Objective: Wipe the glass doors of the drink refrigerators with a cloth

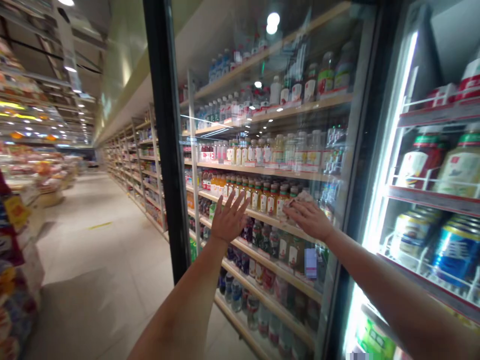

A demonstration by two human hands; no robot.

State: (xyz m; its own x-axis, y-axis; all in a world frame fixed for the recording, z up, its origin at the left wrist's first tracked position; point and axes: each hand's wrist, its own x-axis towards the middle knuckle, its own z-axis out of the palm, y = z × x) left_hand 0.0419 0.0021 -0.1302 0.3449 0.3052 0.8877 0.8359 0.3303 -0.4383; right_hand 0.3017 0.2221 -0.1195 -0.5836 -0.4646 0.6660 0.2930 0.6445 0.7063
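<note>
A glass cooler door [277,110] in a black frame stands swung open in front of me. My right hand [308,216] presses a crumpled, pale cloth [303,197] against its pane, the fingers laid over the cloth. Left of it, my left hand [228,217] is raised with fingers spread and nothing in it. Its palm faces the pane; whether it touches the glass I cannot tell. Shelves of bottles [258,197] show through or in the glass behind both hands.
At right is the lit cooler interior, with bottles [416,162] and blue cans [457,250] on wire-fronted shelves. The door's black edge [161,125] rises at left. Beyond it an aisle floor [101,260] runs back between long shelving [138,160] and blurred displays [18,250].
</note>
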